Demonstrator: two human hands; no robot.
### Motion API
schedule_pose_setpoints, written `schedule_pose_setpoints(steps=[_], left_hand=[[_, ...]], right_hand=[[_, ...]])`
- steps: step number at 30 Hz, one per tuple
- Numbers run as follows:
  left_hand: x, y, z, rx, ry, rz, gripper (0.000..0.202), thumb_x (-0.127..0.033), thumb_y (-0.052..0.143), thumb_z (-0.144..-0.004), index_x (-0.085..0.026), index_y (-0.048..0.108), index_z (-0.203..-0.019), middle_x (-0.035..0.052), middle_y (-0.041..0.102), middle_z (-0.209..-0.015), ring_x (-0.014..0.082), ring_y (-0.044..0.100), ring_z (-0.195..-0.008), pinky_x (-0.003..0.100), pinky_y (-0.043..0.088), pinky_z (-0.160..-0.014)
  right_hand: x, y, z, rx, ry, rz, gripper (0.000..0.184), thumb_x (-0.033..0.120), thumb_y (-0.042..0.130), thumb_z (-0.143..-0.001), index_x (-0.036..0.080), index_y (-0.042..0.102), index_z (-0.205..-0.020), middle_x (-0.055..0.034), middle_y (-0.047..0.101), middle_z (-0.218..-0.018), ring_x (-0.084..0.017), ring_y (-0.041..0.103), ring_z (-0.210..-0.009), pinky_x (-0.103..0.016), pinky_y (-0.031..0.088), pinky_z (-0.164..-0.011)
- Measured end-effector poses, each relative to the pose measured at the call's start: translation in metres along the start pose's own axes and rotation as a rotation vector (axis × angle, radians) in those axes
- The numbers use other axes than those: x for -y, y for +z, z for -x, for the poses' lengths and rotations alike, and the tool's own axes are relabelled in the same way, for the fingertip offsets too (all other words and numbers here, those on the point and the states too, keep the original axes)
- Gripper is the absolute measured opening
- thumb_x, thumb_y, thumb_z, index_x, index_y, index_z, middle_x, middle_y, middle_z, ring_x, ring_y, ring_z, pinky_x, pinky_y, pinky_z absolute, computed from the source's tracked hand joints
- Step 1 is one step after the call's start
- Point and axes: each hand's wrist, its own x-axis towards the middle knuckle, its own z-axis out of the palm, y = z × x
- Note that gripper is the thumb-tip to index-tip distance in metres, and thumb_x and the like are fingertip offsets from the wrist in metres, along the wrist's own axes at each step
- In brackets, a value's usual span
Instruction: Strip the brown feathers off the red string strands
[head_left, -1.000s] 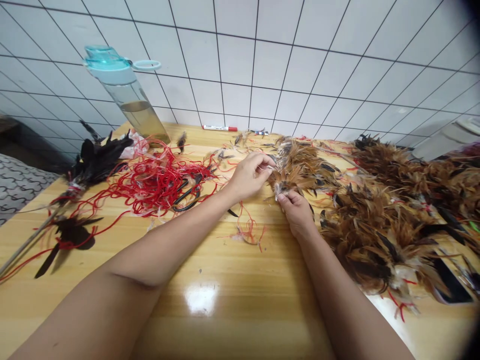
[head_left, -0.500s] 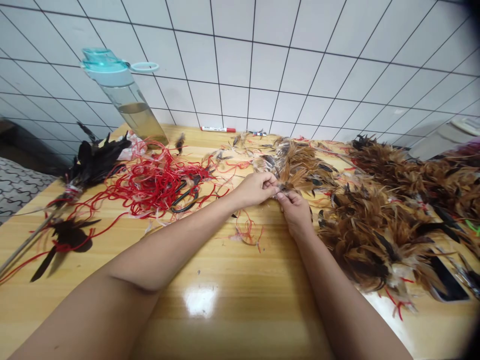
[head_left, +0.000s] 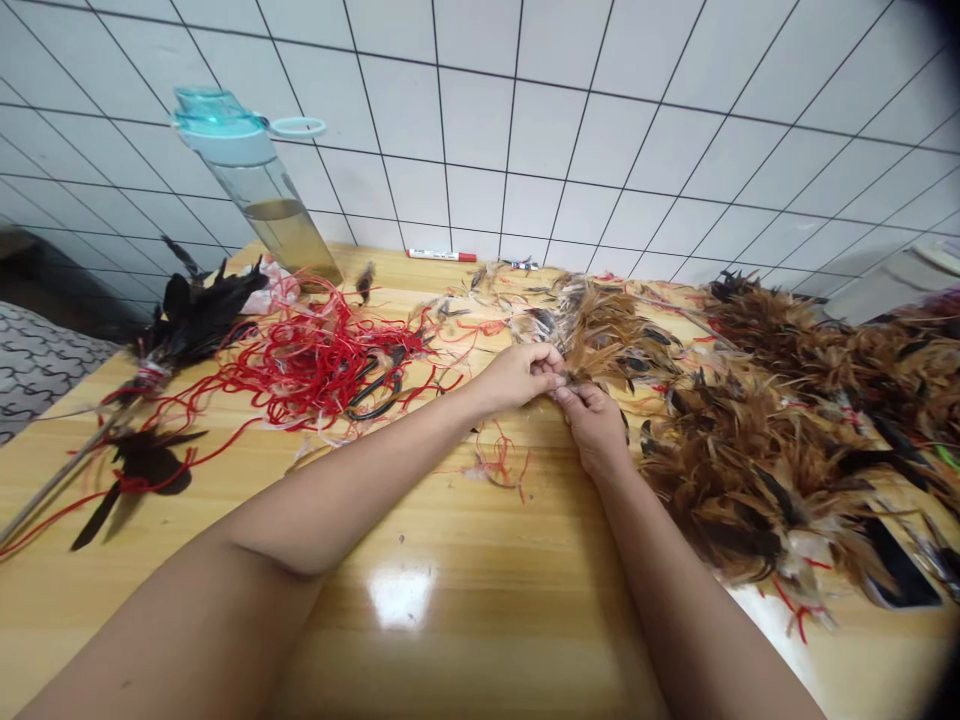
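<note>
Near the middle of the table, my left hand (head_left: 525, 378) and my right hand (head_left: 594, 420) meet at the fingertips, both pinched closed. Brown feathers (head_left: 594, 362) fan out right behind the fingertips, and the hands grip their lower ends. The fingers hide just how many are held. To the right of my right hand lies a large heap of brown and black feathers (head_left: 742, 470). A tangle of red string (head_left: 307, 365) lies left of my left hand, with black-handled scissors (head_left: 382, 392) partly under it.
A bottle (head_left: 262, 190) stands by the tiled wall at the back left. Black feathers (head_left: 202, 310) tied to a stick (head_left: 64, 475) lie at the left. A red-capped marker (head_left: 440, 256) rests along the back edge. At the right, a phone (head_left: 900, 565) sits partly beneath feathers.
The view has shifted slightly, so everything sits a little further right. Both hands keep the same pinch at the same place over the table.
</note>
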Motion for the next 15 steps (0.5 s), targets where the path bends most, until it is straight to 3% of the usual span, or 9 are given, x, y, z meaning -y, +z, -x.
schedule_pose_setpoints(steps=[3, 5, 9, 15], left_hand=[[0.001, -0.007, -0.002, -0.029, 0.011, -0.013, 0.011, -0.023, 0.060, -0.072, -0.014, 0.057, -0.077, -0.0039, 0.051, -0.064, 0.0082, 0.044, -0.060, 0.020, 0.036, -0.058], [0.002, -0.016, -0.003, -0.044, 0.028, -0.141, 0.010, -0.024, 0.059, -0.073, -0.014, 0.059, -0.077, -0.0022, 0.055, -0.068, 0.0091, 0.048, -0.064, 0.021, 0.038, -0.061], [0.001, -0.029, -0.003, 0.098, -0.020, -0.476, 0.007, -0.020, 0.061, -0.072, -0.015, 0.064, -0.076, -0.0008, 0.063, -0.072, 0.0106, 0.054, -0.067, 0.021, 0.039, -0.063], [0.004, -0.018, 0.000, 0.193, -0.005, -0.837, 0.012, -0.026, 0.067, -0.072, -0.018, 0.064, -0.082, 0.0006, 0.065, -0.076, 0.0135, 0.056, -0.069, 0.023, 0.036, -0.061]], right_hand=[[0.005, -0.001, 0.001, -0.026, 0.017, -0.049, 0.024, 0.042, 0.066, -0.067, 0.019, 0.059, -0.067, 0.0059, 0.044, -0.052, -0.011, 0.036, -0.053, -0.025, 0.029, -0.053], [0.008, -0.001, 0.002, -0.057, 0.057, -0.100, 0.027, 0.045, 0.067, -0.067, 0.019, 0.060, -0.070, 0.0056, 0.047, -0.055, -0.010, 0.035, -0.052, -0.025, 0.028, -0.052], [0.010, -0.001, 0.001, -0.140, 0.106, -0.184, 0.034, 0.050, 0.070, -0.064, 0.019, 0.058, -0.069, 0.0063, 0.046, -0.053, -0.009, 0.034, -0.051, -0.024, 0.027, -0.051], [0.010, -0.001, 0.002, -0.178, 0.088, -0.156, 0.035, 0.052, 0.067, -0.067, 0.019, 0.057, -0.072, 0.0074, 0.043, -0.052, -0.009, 0.032, -0.048, -0.025, 0.026, -0.050]])
